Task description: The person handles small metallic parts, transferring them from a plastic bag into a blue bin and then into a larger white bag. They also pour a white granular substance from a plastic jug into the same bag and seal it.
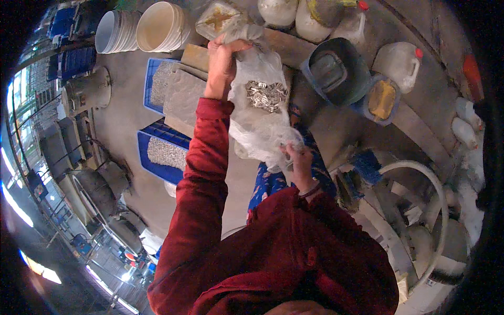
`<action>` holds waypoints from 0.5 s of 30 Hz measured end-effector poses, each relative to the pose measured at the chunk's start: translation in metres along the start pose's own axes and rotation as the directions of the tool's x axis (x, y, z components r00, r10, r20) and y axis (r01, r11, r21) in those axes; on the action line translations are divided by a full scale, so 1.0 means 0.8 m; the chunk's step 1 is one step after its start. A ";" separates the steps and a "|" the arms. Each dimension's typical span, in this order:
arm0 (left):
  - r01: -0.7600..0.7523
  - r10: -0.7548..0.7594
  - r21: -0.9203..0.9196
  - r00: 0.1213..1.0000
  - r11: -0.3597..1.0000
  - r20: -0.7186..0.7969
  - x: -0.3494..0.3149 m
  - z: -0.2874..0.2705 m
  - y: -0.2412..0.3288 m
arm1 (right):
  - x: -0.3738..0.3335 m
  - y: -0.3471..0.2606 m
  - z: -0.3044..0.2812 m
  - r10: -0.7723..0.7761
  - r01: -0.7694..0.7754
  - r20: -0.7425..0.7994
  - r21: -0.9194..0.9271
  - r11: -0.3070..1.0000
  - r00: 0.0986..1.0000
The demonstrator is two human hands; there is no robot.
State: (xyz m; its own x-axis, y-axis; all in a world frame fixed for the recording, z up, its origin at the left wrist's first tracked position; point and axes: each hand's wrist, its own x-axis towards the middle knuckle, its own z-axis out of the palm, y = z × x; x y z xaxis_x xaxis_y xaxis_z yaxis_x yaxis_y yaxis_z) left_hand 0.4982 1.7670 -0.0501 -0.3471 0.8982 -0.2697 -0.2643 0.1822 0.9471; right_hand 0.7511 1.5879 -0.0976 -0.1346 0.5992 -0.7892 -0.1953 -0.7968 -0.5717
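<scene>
A whitish translucent plastic bag (247, 128) is stretched out in front of me between both hands. Many small shiny metal pieces (266, 95) lie in a heap on or inside it; which of the two I cannot tell. My left hand (223, 60) is closed on the bag's far end, the arm reaching well forward. Close to my body, my right hand (298, 160) has its fingers wrapped round the crumpled near end. To the left of the bag, two blue crates (148, 157) hold small pale grey pieces.
Stacked white buckets (157, 29) stand at the far left. Ahead are several white jugs, one a jug with a red cap (401, 63). A dark blue tub (333, 73) sits to the right, beside a container of yellowish material (381, 100). A pale hose (443, 205) curves at the right.
</scene>
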 end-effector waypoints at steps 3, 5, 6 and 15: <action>-0.043 -0.024 0.329 0.980 0.943 0.199 0.002 -0.039 -0.018 | -0.011 -0.050 0.012 -0.073 0.068 0.051 0.101 0.993 0.996; -0.050 -0.111 0.624 0.970 0.779 0.216 0.001 -0.058 -0.036 | -0.021 -0.089 0.014 -0.210 0.201 0.164 0.066 0.977 0.964; -0.018 -0.140 0.766 0.980 0.643 0.140 0.001 -0.064 -0.041 | -0.028 -0.103 0.019 -0.229 0.232 0.187 0.007 0.973 0.955; -0.093 0.130 0.258 0.983 0.962 -0.130 0.013 -0.112 -0.020 | -0.061 -0.132 0.055 0.010 0.091 0.244 -0.396 0.914 0.970</action>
State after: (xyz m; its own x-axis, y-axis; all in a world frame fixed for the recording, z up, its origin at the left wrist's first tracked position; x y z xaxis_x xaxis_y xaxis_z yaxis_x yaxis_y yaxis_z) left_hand 0.4184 1.7375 -0.0835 -0.4928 0.8543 -0.1649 0.0105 0.1954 0.9807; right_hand 0.7355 1.6463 0.0117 -0.3698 0.5922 -0.7159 0.1943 -0.7042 -0.6829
